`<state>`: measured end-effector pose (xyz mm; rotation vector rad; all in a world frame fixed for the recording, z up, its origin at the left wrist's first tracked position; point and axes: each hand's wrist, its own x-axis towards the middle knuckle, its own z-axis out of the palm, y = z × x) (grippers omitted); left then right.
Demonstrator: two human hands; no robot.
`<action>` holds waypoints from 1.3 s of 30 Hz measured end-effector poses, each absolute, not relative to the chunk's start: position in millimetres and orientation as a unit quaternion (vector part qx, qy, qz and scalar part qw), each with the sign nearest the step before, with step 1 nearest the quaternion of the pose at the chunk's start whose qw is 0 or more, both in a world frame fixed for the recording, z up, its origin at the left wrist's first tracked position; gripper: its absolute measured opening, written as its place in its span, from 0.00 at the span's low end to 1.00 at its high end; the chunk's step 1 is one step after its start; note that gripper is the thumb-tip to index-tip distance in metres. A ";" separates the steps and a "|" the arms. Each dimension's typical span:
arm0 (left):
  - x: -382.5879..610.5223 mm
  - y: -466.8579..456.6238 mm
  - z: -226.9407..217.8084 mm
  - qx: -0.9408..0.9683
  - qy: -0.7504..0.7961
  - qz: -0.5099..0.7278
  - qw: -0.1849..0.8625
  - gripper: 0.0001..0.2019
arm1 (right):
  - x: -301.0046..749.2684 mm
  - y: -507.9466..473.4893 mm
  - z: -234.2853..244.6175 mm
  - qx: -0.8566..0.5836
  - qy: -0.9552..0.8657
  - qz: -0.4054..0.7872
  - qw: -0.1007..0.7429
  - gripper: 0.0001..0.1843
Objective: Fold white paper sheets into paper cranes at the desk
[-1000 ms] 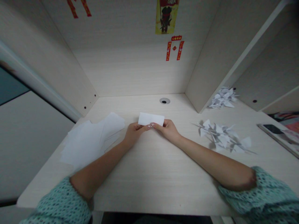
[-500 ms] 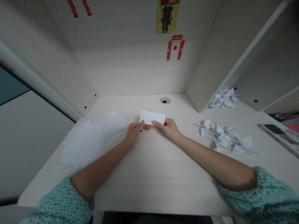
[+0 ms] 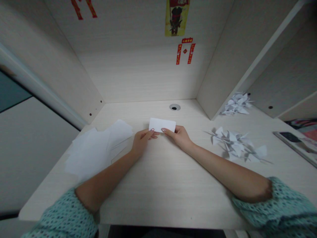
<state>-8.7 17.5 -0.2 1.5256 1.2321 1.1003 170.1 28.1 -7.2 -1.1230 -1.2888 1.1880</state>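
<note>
Between my hands is a small rectangle of white paper [image 3: 162, 124], seemingly folded, held just above the desk. My left hand [image 3: 143, 140] pinches its lower left corner, thumb on top and fingers beneath. At the right end my right hand [image 3: 180, 136] grips it, thumb across the lower edge and fingers behind. To the left lies a spread pile of white paper sheets [image 3: 91, 150]. On the right sits a loose heap of folded white paper shapes [image 3: 232, 142] with pointed ends, like paper cranes.
A second heap of folded paper [image 3: 237, 104] lies behind the upright partition [image 3: 237, 62]. A flat device or case [image 3: 294, 145] is at the far right. A round cable hole [image 3: 174, 107] is near the back wall. The desk's front edge [image 3: 160, 225] runs below.
The paper stays in both hands and has barely shifted. The fingers of my left hand have moved slightly beneath its lower edge. My right hand looks nearly still.
</note>
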 end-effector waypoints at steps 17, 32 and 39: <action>-9.5 20.3 -0.2 0.567 0.497 0.481 0.447 0.17 | 170.4 28.7 -8.1 -0.476 -0.529 0.480 0.513 0.20; -10.4 23.5 -4.9 0.564 0.506 0.456 0.467 0.19 | 171.1 28.9 -13.0 -0.473 -0.521 0.467 0.536 0.20; -9.3 26.2 -9.3 0.505 0.506 0.529 0.457 0.21 | 172.2 29.4 -16.8 -0.483 -0.533 0.444 0.535 0.22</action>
